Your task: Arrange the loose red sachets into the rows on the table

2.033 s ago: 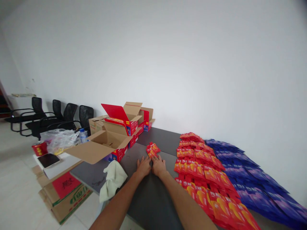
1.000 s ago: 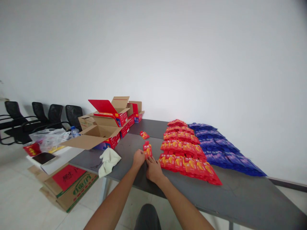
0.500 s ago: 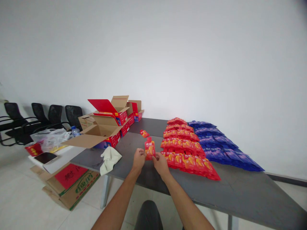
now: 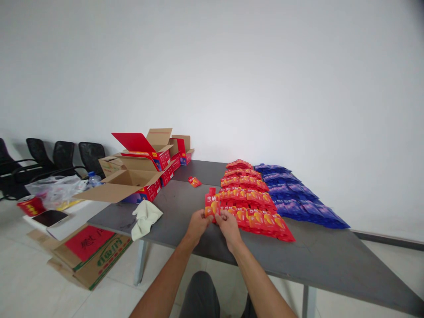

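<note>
I see both hands meet over the near edge of the bench (image 4: 185, 207), left hand (image 4: 198, 225) and right hand (image 4: 228, 225) pinching one pouch (image 4: 211, 205) upright between them. Just right of it lie rows of pouches (image 4: 251, 198), with a second band of pouches (image 4: 294, 196) farther right. Behind-left stand open boxes (image 4: 142, 170); a cloth (image 4: 145, 216) lies before them. Chairs (image 4: 62, 157) line the far left wall.

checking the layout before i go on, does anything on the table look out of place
One red pouch lies alone on the grey table, apart from the tidy red rows. A pale cloth is crumpled at the table's left edge.
</note>
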Demonstrator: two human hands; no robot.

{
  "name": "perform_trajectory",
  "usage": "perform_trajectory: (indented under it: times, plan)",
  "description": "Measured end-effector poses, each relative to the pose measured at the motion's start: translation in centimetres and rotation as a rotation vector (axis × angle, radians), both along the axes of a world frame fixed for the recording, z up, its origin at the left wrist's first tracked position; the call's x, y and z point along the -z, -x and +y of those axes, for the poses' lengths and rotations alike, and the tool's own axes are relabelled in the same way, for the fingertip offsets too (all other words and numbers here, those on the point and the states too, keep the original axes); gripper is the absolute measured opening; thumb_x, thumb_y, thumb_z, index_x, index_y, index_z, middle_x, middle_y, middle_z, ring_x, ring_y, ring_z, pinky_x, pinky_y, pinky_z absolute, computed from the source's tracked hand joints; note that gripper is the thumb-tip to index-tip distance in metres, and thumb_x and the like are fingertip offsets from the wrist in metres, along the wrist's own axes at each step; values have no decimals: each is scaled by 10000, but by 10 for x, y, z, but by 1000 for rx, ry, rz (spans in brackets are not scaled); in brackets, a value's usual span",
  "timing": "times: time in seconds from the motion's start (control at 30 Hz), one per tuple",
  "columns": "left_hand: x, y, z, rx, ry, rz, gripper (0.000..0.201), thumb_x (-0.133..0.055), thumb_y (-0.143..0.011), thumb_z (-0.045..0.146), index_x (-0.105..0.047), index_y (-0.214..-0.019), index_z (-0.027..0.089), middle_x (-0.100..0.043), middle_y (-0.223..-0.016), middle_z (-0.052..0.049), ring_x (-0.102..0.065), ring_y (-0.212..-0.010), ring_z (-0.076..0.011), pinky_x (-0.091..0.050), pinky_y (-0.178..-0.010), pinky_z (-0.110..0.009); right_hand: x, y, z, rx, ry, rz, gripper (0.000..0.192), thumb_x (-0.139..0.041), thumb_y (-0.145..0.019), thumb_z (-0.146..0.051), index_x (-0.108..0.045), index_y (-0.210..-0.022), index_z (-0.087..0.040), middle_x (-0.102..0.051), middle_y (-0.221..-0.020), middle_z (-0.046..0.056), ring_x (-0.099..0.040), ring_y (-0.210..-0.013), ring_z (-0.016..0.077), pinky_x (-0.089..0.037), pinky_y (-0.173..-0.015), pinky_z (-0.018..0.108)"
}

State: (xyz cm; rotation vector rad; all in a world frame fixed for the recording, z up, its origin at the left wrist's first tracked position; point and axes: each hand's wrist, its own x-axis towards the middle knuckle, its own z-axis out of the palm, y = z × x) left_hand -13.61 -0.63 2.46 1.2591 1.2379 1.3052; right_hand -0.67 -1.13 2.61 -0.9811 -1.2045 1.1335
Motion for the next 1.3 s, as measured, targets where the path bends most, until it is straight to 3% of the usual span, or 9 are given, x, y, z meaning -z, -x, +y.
perform_trajectory:
  times: [0.23,0.37,0.6,0.73,0.83,0.9,1.03,1.17,1.3]
  plan:
    - [-5,-9,-8,7,40,27,359,-706,-625,473,-601,-652,131,-531,-517,26,-420,-451,-74,-312,-451,-202,-5,-9,-5,58,-12,-19,419,-680,-693,-571,-537,-652,-179,-516,-572,-23,-436,-515,122,-323,-491,223]
    - [-9,-10,-11,12,47,6,425,-648,-677,551,-613,-637,129,-591,-549,-18,-464,-463,-90,-345,-462,-211,-8,-10,-7,-7,-3,23,414,-651,-730,-570,-535,-672,-177,-536,-585,-15,-454,-524,125,-331,-496,223]
    - [-13,-10,-9,-76,62,-38,441,-625,-690,569,-594,-603,138,-578,-510,-13,-453,-434,-90,-317,-442,-212,-20,-13,-16,-30,-21,49,481,-665,-740,-482,-552,-1085,-167,-501,-594,-61,-460,-530,115,-363,-515,215]
    - [-11,-6,-9,-111,71,-48,515,-479,-773,608,-607,-631,129,-585,-532,-41,-481,-443,-120,-351,-450,-241,-23,-12,-17,-24,-1,73,426,-633,-755,-443,-552,-1077,-176,-540,-610,-43,-518,-578,139,-403,-549,233]
    - [-11,2,-9,-192,9,78,403,-411,-830,458,-636,-742,136,-639,-659,-62,-567,-579,-162,-431,-547,-268,-23,-12,-13,6,58,93,335,-603,-750,-404,-590,-984,-165,-549,-592,-34,-513,-551,135,-386,-520,227]
    - [-12,9,-11,-241,-116,243,291,-424,-792,274,-644,-936,150,-679,-899,-77,-614,-828,-197,-478,-726,-295,-23,-12,-10,14,83,113,307,-585,-740,-377,-607,-946,-150,-551,-587,-31,-496,-522,122,-366,-497,219]
    - [-16,17,-17,-277,-327,637,649,-461,-661,80,-466,-1303,178,-469,-1378,-77,-382,-1289,-247,-314,-1078,-373,-25,-10,-3,47,91,126,290,-577,-708,-350,-627,-907,-146,-533,-569,-43,-469,-487,106,-333,-466,207]
    - [-24,15,-23,-402,-315,806,625,-543,-734,148,-432,-1349,176,-402,-1433,-101,-281,-1358,-278,-217,-1127,-434,-25,-6,4,74,91,67,252,-551,-699,-308,-637,-875,-149,-508,-533,-58,-430,-449,96,-304,-439,200]
    - [-22,18,-23,-188,-395,808,288,-498,-871,279,-654,-1110,241,-610,-1241,-54,-461,-1240,-238,-301,-1082,-413,-26,-2,6,26,68,-30,248,-529,-762,-339,-644,-865,-145,-559,-575,-22,-483,-494,118,-349,-462,209]
